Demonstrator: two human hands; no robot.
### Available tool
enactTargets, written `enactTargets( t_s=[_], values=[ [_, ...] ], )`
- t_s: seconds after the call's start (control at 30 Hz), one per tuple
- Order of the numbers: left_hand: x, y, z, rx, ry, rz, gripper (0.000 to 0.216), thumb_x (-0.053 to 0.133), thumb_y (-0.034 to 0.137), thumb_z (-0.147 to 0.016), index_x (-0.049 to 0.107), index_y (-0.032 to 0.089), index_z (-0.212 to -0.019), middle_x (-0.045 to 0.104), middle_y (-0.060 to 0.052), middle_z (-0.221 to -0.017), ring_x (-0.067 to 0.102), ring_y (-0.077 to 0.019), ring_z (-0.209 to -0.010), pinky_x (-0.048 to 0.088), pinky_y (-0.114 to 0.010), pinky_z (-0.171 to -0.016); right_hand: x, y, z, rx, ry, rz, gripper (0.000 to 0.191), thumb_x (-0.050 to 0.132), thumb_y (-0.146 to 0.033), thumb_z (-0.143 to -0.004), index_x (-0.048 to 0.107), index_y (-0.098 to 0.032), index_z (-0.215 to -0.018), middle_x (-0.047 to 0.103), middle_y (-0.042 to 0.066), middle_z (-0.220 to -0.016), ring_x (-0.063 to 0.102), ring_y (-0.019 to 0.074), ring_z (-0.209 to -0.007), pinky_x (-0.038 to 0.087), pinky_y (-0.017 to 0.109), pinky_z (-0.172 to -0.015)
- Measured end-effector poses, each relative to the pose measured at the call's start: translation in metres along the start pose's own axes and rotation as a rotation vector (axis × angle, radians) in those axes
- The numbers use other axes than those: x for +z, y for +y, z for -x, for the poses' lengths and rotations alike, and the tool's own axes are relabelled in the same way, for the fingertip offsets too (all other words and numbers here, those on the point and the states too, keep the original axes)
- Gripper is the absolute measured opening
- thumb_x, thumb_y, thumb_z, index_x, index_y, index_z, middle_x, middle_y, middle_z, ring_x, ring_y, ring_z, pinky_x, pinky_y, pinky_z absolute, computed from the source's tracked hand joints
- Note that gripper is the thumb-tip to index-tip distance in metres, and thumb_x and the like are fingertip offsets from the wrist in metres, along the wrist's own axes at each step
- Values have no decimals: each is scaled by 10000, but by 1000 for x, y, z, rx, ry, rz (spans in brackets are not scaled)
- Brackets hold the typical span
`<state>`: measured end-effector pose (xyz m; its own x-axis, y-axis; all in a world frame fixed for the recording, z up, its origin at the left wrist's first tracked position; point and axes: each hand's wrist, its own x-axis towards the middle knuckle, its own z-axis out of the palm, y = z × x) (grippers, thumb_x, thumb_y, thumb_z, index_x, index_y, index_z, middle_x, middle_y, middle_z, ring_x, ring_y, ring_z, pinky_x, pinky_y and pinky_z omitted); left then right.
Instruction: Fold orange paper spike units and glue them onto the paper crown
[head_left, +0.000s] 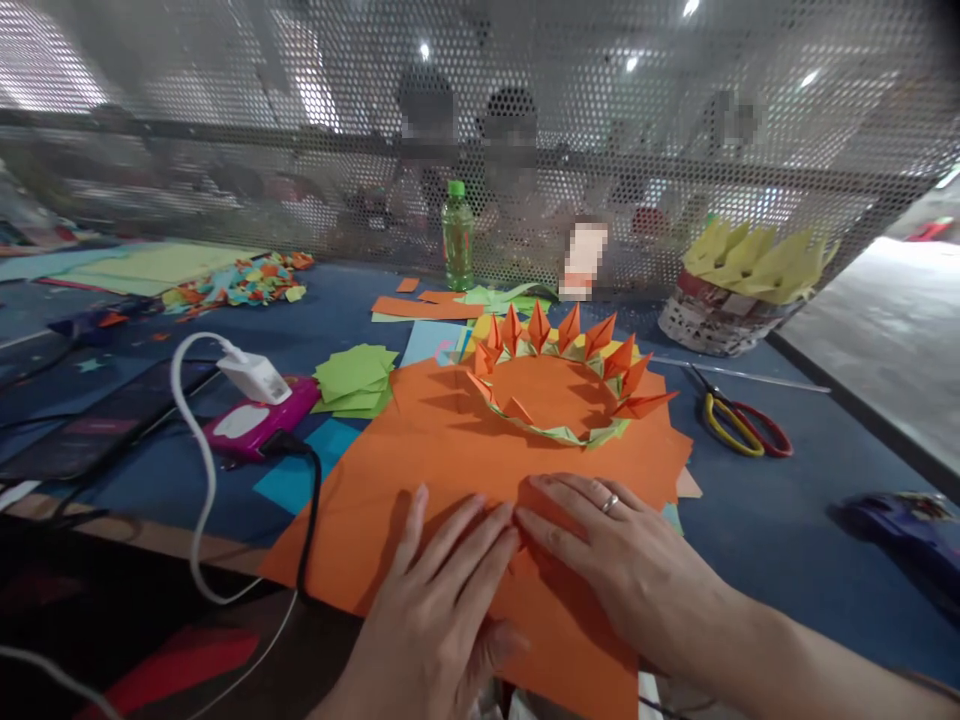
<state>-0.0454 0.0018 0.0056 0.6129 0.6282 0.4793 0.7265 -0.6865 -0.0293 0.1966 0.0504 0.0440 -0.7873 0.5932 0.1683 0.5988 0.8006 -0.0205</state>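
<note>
Both of my hands lie flat on a large orange paper sheet (pixel 420 440) at the near edge of the blue table. My left hand (pixel 442 610) has its fingers stretched forward and slightly spread, pressing the paper. My right hand (pixel 607 560), with a ring on one finger, rests palm down beside it, fingertips meeting the left fingertips over a fold in the sheet. Neither hand holds anything. Just beyond the hands, a ring of folded orange, yellow and green paper points (pixel 562 380) sits on the same sheet.
A stack of green paper squares (pixel 354 378), a pink device (pixel 251 425) with white charger and cables, scissors (pixel 739 420), a green bottle (pixel 457 235), a basket with yellow folded papers (pixel 739 290), and paper scraps (pixel 240 282) lie around. A perforated metal screen stands behind; people sit beyond it.
</note>
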Motion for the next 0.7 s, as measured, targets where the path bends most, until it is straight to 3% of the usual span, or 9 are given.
enactTargets(
  t_s=[0.1, 0.27, 0.4, 0.57, 0.7],
  values=[
    [5, -1, 2, -2, -12, -32, 587, 451, 503, -1024, 508, 91, -1437, 516, -127, -1502, 374, -309, -1440, -31, -601, -1243, 2, 1, 3, -7, 33, -3, 559, 498, -57, -848, 565, -190, -1388, 590, 148, -1426, 577, 340, -1272, 550, 542, -956],
    [16, 8, 2, -46, 13, -14, 592, 461, 529, -1008, 546, 99, -1406, 474, -135, -1535, 372, -315, -1434, -17, -597, -1243, 4, -5, 7, -105, 222, -56, 381, 433, -77, -942, 623, -102, -1272, 697, 119, -1259, 623, 263, -1160, 533, 437, -972],
    [24, 16, -2, -156, 90, 42, 568, 404, 521, -1029, 555, 115, -1397, 540, -132, -1478, 434, -304, -1386, 30, -610, -1238, 3, -3, 6, -81, 245, -80, 317, 405, -94, -1001, 644, -102, -1209, 720, 107, -1155, 627, 237, -1100, 525, 395, -946],
    [23, 18, -2, -169, 79, 77, 534, 414, 463, -1036, 525, 122, -1432, 554, -111, -1467, 450, -288, -1365, 40, -574, -1243, 2, 4, 5, -83, 274, -167, 219, 446, -143, -1034, 646, -134, -1124, 703, 79, -1092, 608, 200, -1060, 486, 351, -952],
    [20, 18, -1, -187, 81, 109, 527, 435, 458, -1029, 530, 133, -1433, 570, -93, -1453, 462, -279, -1348, 51, -542, -1250, 1, 6, 4, -95, 242, -217, 272, 383, -180, -1061, 651, -141, -1045, 694, 77, -1048, 597, 211, -1026, 490, 357, -904]
  ],
)
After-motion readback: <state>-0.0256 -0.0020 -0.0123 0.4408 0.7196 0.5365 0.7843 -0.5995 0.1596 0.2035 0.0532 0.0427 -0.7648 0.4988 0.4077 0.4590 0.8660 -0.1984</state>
